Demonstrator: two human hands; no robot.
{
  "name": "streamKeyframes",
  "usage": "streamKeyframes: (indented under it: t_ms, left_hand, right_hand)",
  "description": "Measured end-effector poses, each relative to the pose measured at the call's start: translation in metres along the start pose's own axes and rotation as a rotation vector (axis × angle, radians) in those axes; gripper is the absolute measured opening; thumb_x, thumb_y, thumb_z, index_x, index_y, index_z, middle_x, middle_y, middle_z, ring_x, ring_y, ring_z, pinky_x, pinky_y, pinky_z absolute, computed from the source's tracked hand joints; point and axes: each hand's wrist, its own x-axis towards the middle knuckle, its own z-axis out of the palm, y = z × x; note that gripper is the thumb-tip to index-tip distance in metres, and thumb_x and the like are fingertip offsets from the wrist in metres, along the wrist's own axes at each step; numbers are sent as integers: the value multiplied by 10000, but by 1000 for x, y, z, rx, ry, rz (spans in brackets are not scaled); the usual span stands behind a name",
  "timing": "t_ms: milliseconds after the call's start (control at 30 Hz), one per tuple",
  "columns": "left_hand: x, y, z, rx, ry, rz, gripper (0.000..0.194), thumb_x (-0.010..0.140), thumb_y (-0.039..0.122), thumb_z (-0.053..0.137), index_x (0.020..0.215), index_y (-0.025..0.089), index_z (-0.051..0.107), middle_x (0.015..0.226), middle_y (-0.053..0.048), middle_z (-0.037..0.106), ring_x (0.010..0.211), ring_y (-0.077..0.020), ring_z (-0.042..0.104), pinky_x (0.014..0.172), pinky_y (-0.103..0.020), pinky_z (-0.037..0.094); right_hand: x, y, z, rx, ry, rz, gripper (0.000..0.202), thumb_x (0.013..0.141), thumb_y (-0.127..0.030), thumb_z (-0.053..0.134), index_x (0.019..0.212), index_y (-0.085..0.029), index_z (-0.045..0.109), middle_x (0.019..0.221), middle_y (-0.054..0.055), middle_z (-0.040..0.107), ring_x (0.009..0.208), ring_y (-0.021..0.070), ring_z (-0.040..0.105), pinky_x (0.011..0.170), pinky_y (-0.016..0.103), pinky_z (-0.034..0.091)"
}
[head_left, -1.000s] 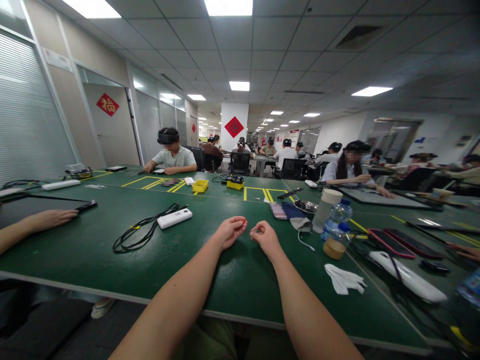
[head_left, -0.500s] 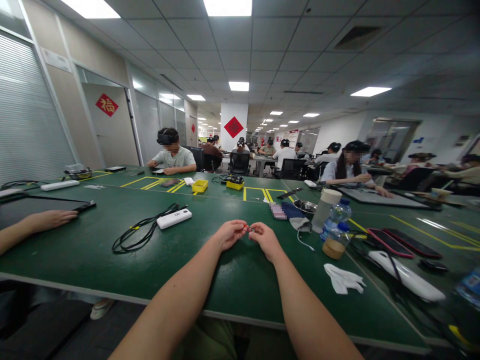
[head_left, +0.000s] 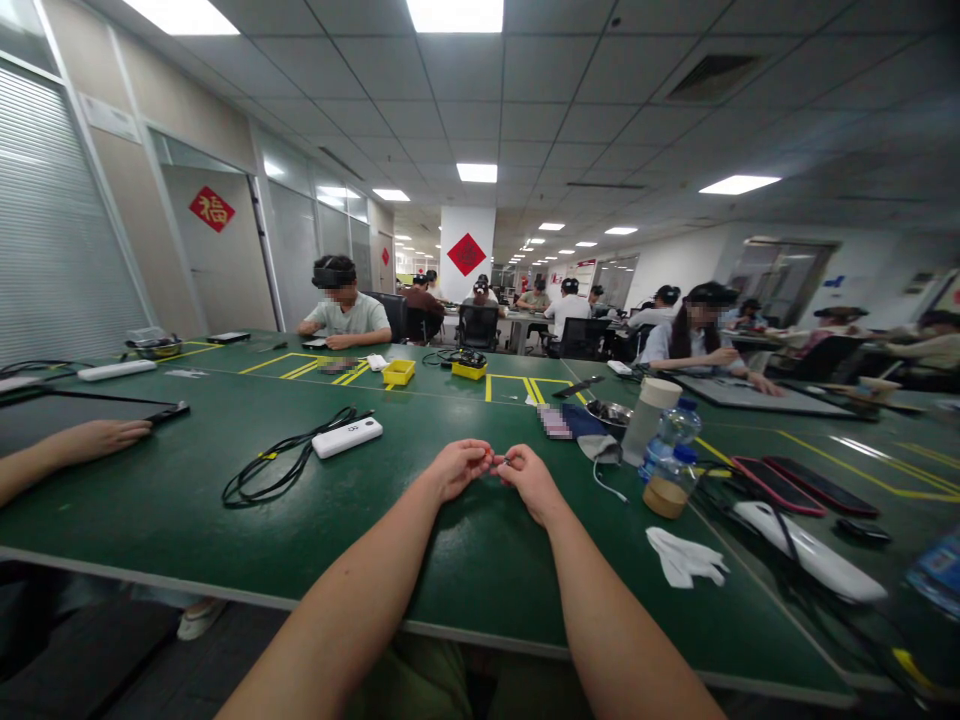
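Above the green table [head_left: 337, 530], my two hands meet fingertip to fingertip. My left hand [head_left: 459, 470] is closed in a pinch around a tiny red piece [head_left: 490, 454], mostly covered by the fingers. Pinched in my right hand [head_left: 529, 482] is a small dark, metallic-looking bit [head_left: 508, 461], too small to name. Whether the two pieces are joined I cannot tell. A white power bank [head_left: 347, 437] with a coiled black cable [head_left: 274, 465] lies to the left of my hands.
At right stand a pale cylinder [head_left: 651, 420], plastic bottles [head_left: 670, 482] and a metal bowl [head_left: 609, 412]. White gloves [head_left: 686, 557] lie nearer me. Farther off are yellow trays [head_left: 399, 373]. A neighbour's hand [head_left: 112, 440] rests on a dark board at left; other people sit across.
My hands stay in almost the same place. The fingertips have shifted slightly, and a little more of the red piece shows. The whole view has drifted a touch.
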Motion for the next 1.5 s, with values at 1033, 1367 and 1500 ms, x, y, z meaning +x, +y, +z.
streamKeyframes:
  t_ms: [1033, 1367, 1500]
  left_hand:
    - [1, -8, 9, 1057, 108, 391, 196, 802, 181, 474, 881, 151, 651, 676, -9, 641, 599, -108, 583, 594, -210, 450]
    - [-2, -7, 15, 985, 45, 415, 165, 757, 178, 528, 864, 141, 648, 724, -26, 667, 650, -123, 605, 617, -221, 461]
    - [-2, -3, 13, 1067, 94, 433, 136, 715, 149, 557, 794, 144, 668, 751, -29, 678, 668, -127, 589, 650, -230, 452]
  right_hand:
    - [7, 3, -6, -121, 152, 11, 364, 658, -307, 635, 991, -161, 617, 654, -6, 587, 496, 101, 494, 466, 224, 363]
    - [8, 4, -7, 158, 144, 86, 385, 585, -188, 652, 970, -181, 631, 925, 69, 664, 628, 126, 614, 526, 233, 434]
    - [10, 7, -9, 132, 196, 91, 372, 575, -161, 603, 941, -166, 666, 991, 102, 669, 719, 170, 647, 525, 234, 424]
